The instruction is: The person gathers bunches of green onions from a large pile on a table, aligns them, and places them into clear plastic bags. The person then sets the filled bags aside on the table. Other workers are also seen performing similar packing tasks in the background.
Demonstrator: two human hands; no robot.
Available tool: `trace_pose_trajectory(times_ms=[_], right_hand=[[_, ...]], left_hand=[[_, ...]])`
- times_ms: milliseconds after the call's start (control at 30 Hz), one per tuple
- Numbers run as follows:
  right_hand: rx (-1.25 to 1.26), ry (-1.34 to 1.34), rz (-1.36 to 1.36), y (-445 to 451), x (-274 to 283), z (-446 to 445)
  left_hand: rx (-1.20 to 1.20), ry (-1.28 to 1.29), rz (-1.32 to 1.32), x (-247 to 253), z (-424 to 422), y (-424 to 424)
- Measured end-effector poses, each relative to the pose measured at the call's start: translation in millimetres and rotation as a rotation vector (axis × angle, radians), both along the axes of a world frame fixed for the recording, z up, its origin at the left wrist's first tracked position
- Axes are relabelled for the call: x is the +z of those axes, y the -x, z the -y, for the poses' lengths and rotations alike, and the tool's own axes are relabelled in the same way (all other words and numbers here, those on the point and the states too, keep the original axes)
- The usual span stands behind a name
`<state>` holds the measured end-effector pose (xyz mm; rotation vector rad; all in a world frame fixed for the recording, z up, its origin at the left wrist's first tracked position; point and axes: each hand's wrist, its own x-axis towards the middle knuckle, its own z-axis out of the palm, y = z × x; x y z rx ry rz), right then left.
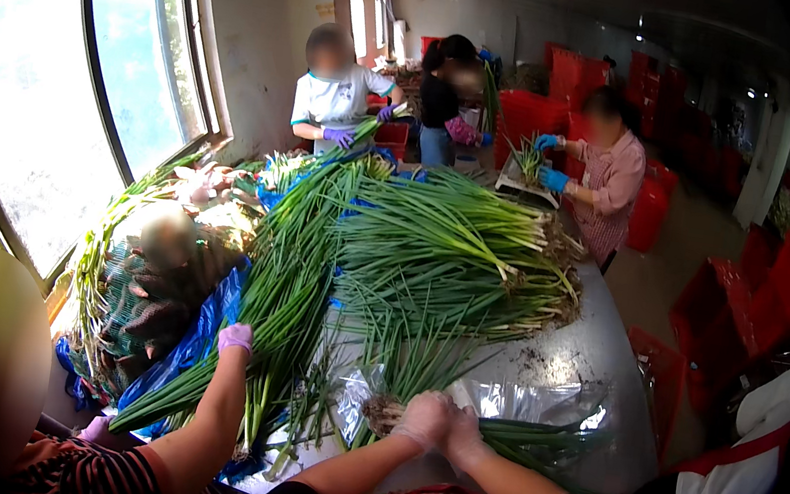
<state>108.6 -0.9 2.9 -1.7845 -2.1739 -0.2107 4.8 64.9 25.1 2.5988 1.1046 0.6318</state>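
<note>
A bunch of green onions (516, 434) lies across the near table edge, its roots (381, 413) to the left and its leaves to the right. My left hand (422, 419), in a thin clear glove, is closed around it near the root end. Right beside it, touching, my right hand (466, 440) also grips the bunch; its fingers are partly hidden. Clear plastic film (532, 401) lies behind and around the leaves; whether they are inside a bag I cannot tell. More clear plastic (353, 391) sits left of the roots. Loose green onion leaves (416, 364) spread just beyond my hands.
A large pile of green onions (439, 253) covers the metal table (610, 361). At left, a co-worker's gloved hand (235, 337) holds more stalks beside a filled net sack (152, 304). Three people work across the table, one at a scale (529, 184). Red crates (716, 330) stand right.
</note>
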Motion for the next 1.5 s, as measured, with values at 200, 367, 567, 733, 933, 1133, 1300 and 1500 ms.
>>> trace_pose_trajectory(times_ms=[200,367,567,733,933,1133,1300,1500], right_hand=[[-0.078,0.45,0.01,-20,1,13],[-0.178,0.674,0.112,-71,45,42],[-0.176,0.709,0.067,-100,23,39],[-0.217,0.664,-0.001,-97,5,20],[-0.168,0.625,-0.045,-100,15,14],[-0.214,0.713,-0.102,-95,46,10],[-0.178,0.665,-0.041,-82,86,3],[-0.271,0.688,-0.133,-75,111,0]], left_hand=[[-0.01,0.047,0.109,-41,-13,21],[0.021,0.16,0.193,-29,-14,20],[0.121,0.32,0.174,-17,-21,4],[0.094,0.345,0.223,-29,-30,1],[0.097,0.37,0.271,-24,-31,1],[0.018,0.34,0.313,-2,-33,-1],[-0.179,0.006,0.26,13,-31,-10],[-0.057,-0.064,0.193,42,-21,-1]])
